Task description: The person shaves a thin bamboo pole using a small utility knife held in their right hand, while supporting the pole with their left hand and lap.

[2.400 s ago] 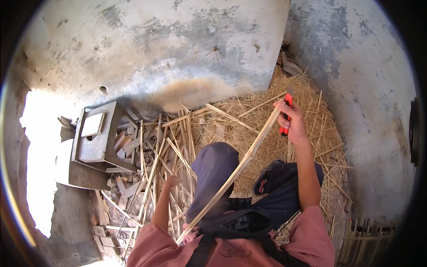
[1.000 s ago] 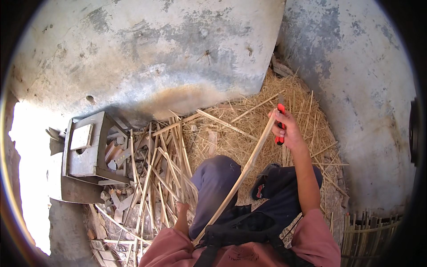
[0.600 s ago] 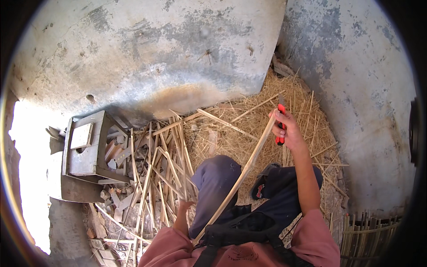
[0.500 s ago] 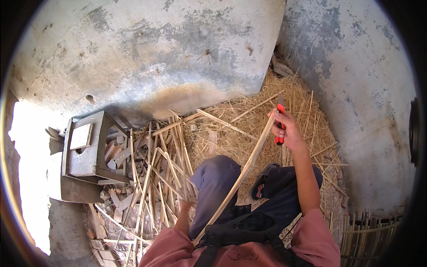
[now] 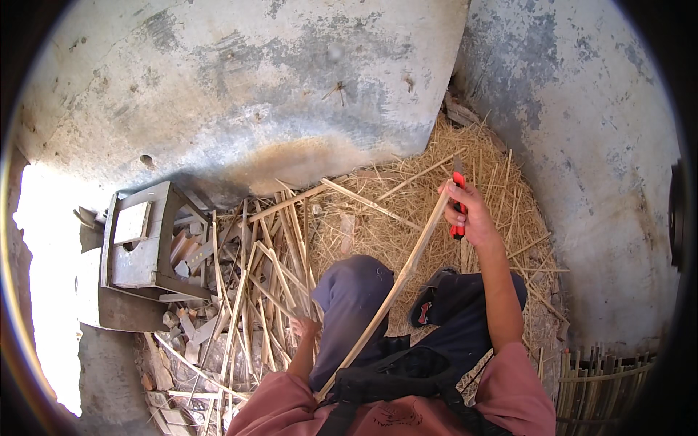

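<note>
Gripping a red-handled knife (image 5: 457, 206) at frame right, my right hand (image 5: 471, 212) presses it against a long bamboo strip (image 5: 392, 291). My left hand (image 5: 304, 328) reaches among split strips (image 5: 262, 269) lower left; I cannot tell its grip.

Short pink sleeves (image 5: 520, 385), dark blue trousers (image 5: 356, 291), a black strap across the chest (image 5: 392, 378), a dark sandal (image 5: 425, 309).

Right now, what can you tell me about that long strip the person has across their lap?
The long bamboo strip is a thin, flat, pale tan split cane, straight and smooth. It slants from beside the torso at the lower middle, over the left knee, up to the right hand, which meets its top end while gripping a red-handled knife. Its lower end is hidden near the black strap. The left hand is off it, among the loose strips.
</note>
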Demonstrator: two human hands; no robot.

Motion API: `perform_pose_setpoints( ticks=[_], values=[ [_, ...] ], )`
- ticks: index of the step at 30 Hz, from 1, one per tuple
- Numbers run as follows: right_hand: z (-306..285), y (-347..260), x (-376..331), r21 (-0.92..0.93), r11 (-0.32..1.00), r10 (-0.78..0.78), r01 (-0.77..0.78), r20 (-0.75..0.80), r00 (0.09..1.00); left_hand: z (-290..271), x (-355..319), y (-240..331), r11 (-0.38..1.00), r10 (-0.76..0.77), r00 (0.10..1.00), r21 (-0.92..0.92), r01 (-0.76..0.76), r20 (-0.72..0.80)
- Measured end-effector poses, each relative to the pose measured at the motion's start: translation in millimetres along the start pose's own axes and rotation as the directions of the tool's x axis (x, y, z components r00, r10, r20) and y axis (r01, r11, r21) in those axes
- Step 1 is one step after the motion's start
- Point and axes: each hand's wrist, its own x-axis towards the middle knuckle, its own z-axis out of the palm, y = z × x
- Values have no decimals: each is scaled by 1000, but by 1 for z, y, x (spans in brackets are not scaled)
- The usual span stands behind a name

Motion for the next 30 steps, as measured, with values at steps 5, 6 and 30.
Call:
perform_pose_setpoints(
  ticks=[5, 6, 30],
  values=[
    [-2, 1, 0, -1, 1000, 1, -1, 3, 1000, 17, 36, -15, 976, 217, 972, -27, -215, 91],
    [-4, 2, -1, -1, 1000, 3, -3, -6, 1000, 22, 39, -18, 974, 225, 972, -49, -222, 66],
    [27, -8, -16, -58, 989, -141, 133, -167, 976, -235, -146, 104, 587, 623, 725, -437, -682, -295]
  ],
)
